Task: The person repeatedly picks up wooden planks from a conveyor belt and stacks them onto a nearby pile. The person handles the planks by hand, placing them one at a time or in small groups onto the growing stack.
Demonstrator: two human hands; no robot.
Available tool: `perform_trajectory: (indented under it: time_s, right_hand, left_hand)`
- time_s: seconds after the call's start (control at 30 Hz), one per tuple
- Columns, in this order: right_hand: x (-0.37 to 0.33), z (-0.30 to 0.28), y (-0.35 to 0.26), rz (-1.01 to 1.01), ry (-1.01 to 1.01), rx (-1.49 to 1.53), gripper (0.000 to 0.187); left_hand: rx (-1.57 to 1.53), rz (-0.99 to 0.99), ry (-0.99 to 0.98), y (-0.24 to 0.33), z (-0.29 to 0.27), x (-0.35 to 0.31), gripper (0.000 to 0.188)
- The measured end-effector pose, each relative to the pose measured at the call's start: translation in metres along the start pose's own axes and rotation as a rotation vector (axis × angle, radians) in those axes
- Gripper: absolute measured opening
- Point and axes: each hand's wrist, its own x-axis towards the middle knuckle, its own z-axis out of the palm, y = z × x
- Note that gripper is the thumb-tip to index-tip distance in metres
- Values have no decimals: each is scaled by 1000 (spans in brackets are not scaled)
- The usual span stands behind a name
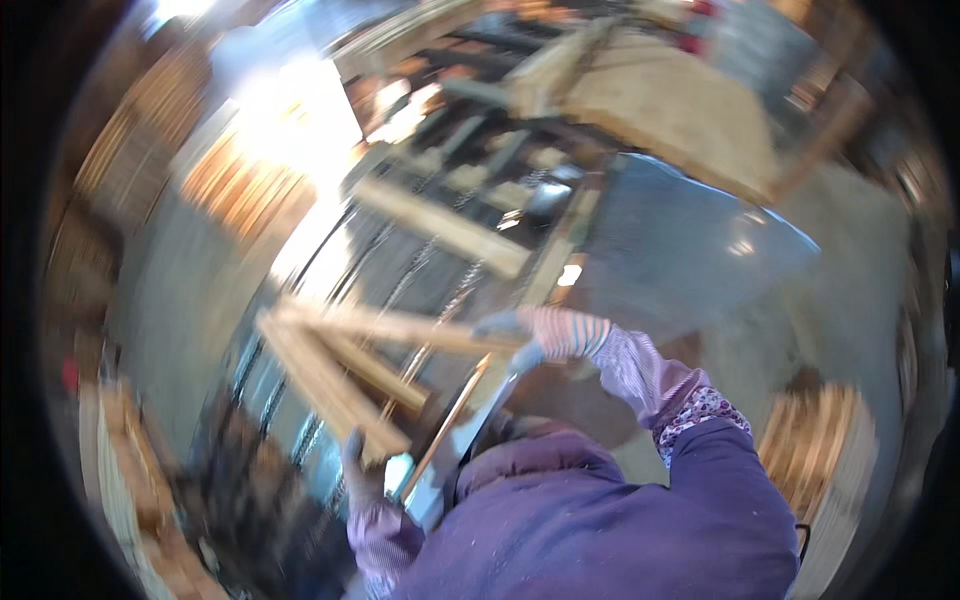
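The planks are matt wood, the chains glossy metal, the jacket cloth.

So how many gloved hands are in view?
2: the left hand at the near end of the left board, the right hand at the right end of the upper board.

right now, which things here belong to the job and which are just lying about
In use, it seems:
right hand, gripping right board
left hand, at left board
middle board
chains beneath

Apparently lying about:
lower-right wood stack
lower-left wood stack
upper-left wood stack
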Motion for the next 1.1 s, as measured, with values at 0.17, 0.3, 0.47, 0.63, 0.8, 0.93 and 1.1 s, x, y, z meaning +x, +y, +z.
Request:
perform_trajectory:
  time_s: [0.17,0.3,0.47,0.63,0.8,0.93,1.1]
  right_hand:
    - [-207,-12,-8,304,-159,283,89]
    - [-472,-10,-143,1061,375,-73,71]
    - [-539,46,-227,2306,1141,-1209,43]
    - [-330,7,-94,1192,795,-950,60]
    - [5,132,24,221,373,-1000,69]
    - [165,256,4,260,292,-1053,105]
    - [246,294,12,525,160,-781,105]
  left_hand:
    - [47,-156,174,-7,-91,-8,61]
    - [134,-99,169,2,-64,-14,89]
    - [49,-20,166,11,-47,-42,81]
    - [-242,-18,-165,35,-64,-61,61]
    - [-109,175,-19,65,-6,-135,75]
    - [78,398,79,52,-27,-187,87]
    - [65,441,230,31,15,-255,93]
